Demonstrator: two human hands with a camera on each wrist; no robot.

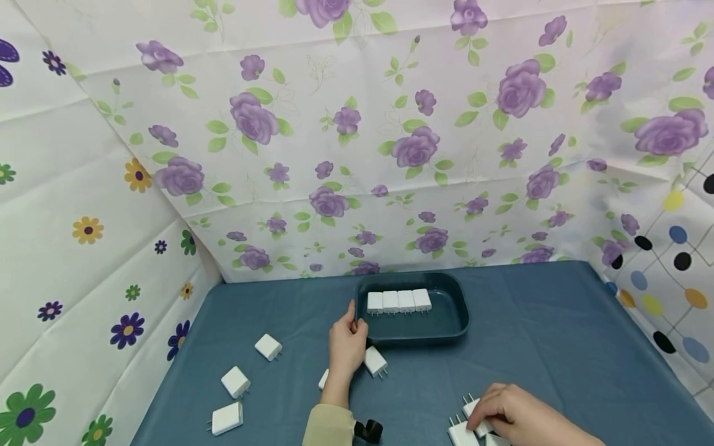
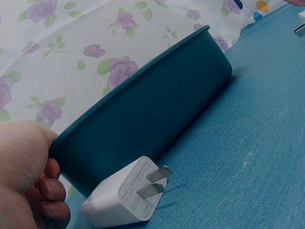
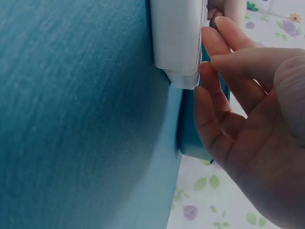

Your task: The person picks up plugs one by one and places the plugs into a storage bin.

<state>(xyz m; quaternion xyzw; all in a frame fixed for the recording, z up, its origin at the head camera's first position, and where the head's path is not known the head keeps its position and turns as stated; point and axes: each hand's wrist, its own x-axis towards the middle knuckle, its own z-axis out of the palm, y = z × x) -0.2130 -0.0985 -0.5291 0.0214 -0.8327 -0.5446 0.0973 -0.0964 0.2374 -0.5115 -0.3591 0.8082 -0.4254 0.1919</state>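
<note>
The left hand [image 1: 348, 342] grips the left end of a dark teal tray [image 1: 415, 340], with curled fingers against its outer wall in the left wrist view. Several white charger plugs [image 1: 390, 301] stand in a row inside the tray, toward its back left. Close by the left hand, another charger plug [image 2: 125, 193] lies on the table against the tray's front. The right hand [image 1: 510, 410] is over a small group of charger plugs [image 1: 463, 433] at the front right. Its fingers are loosely bent, with fingertips at the side of a charger plug [image 3: 177, 36] in the right wrist view.
Three more charger plugs lie on the left of the blue table [image 1: 290, 409], one being the charger plug [image 1: 227, 419] nearest the front. Another charger plug [image 1: 323, 379] is partly hidden behind the left forearm. A flowered sheet [image 1: 357, 155] hangs behind the table.
</note>
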